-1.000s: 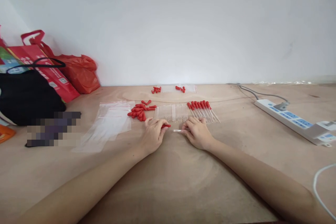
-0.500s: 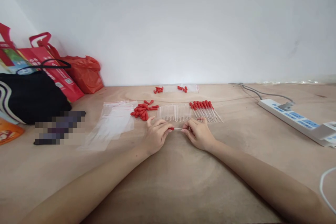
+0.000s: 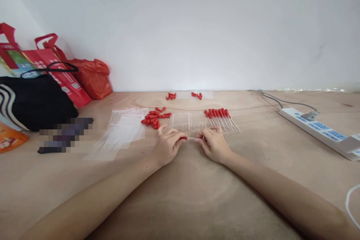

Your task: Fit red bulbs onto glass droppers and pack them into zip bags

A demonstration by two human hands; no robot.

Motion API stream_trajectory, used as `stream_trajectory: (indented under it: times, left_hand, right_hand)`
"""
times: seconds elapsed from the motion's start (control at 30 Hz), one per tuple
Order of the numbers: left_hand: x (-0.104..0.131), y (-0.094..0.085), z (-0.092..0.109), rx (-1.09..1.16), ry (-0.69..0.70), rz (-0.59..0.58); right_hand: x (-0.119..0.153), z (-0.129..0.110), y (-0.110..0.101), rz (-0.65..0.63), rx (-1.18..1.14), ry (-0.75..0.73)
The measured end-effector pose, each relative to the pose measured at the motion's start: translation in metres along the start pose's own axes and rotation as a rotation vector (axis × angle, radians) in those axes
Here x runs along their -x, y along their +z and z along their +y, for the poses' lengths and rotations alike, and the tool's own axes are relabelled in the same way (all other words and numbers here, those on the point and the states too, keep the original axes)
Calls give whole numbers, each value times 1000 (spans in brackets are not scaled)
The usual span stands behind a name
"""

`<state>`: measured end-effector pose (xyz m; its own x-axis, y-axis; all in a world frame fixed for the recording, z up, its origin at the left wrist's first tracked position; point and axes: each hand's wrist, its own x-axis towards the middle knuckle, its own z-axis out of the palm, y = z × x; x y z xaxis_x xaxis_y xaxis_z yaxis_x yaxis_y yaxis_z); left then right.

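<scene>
Clearly, red bulb [image 3: 185,138]: held in the fingertips of the left hand [image 3: 167,145], out on the open middle of the table [image 3: 191,191], well short of its far edge.
Clear tube [image 3: 191,138]: pinched by the right hand [image 3: 212,144], its left end at the bulb; from where I stand, I cannot tell how deep it sits.
Long axis: bulb and tube make one line, hand to hand, roughly parallel to the far edge; keeping that line straight seems what counts.
Nearer hand: left for the bulb, right for the tube.
Loose bulbs [image 3: 152,119]: heaped beyond the left hand, towards the far edge.
Red-topped droppers [image 3: 219,115]: side by side beyond the right hand, tops towards that edge.
</scene>
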<state>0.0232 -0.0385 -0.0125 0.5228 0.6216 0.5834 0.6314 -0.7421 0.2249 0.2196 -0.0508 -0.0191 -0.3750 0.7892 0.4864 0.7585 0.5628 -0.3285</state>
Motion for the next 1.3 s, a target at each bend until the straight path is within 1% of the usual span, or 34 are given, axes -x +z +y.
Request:
stream_trajectory:
  times: [0.17,0.3,0.4,0.6,0.83,0.97,1.07,1.2,1.3]
  left_hand:
    - [1,-1,0,36,27,-3]
    - [2,0,-1,32,49,-32]
    - [3,0,-2,24,53,-49]
    - [2,0,-2,32,55,-34]
    - [2,0,0,18,55,-42]
    - [1,0,-1,16,92,-69]
    - [1,0,-1,16,122,-78]
    - [1,1,0,14,119,-48]
    - [1,0,-2,15,107,-14]
  right_hand:
    - [-1,2,-2,-47,-53,-35]
    - [-2,4,-4,-73,-21,-79]
    - [-2,3,-4,-57,26,-92]
    - [0,-1,-1,1,73,-115]
    - [-1,-2,1,-2,99,-136]
    - [-3,-5,3,-24,109,-133]
    - [-3,-8,6,-51,77,-103]
    - [-3,-11,11,-83,56,-43]
    - [-4,-9,12,-65,32,-77]
